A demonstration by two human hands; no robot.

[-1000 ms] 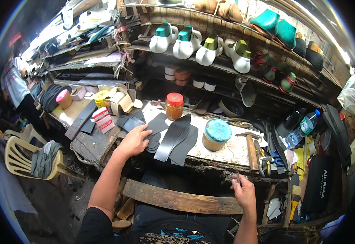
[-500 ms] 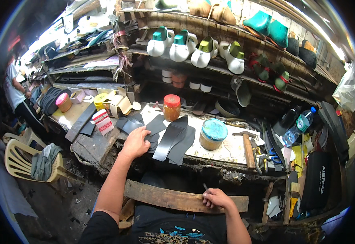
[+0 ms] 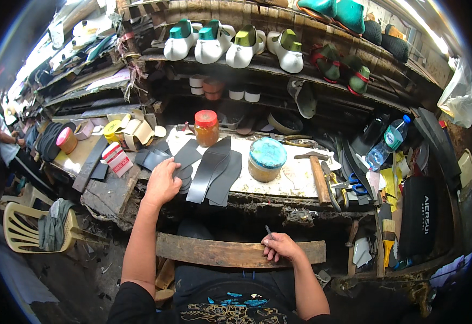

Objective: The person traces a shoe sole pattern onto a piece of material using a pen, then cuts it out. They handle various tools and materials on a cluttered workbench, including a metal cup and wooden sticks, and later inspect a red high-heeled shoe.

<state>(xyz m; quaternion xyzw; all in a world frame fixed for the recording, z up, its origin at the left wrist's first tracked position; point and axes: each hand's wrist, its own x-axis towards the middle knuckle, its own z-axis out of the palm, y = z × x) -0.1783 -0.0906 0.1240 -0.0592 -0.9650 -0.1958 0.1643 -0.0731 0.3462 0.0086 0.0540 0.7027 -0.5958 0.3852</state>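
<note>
Dark sheets at the bench's front edge — probably bendable, best lifted by corners — are being touched by the left hand, grip unclear, a slim tool being held by the right hand.

A grey cloth drapes a plastic chair.

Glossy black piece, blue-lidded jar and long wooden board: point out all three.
Glossy black piece (image 3: 209,171), head view: middle of its shiny upper face.
Blue-lidded jar (image 3: 267,158), head view: front half of the lid.
Long wooden board (image 3: 219,254), head view: bare wood left of the right hand (image 3: 280,248).
</note>
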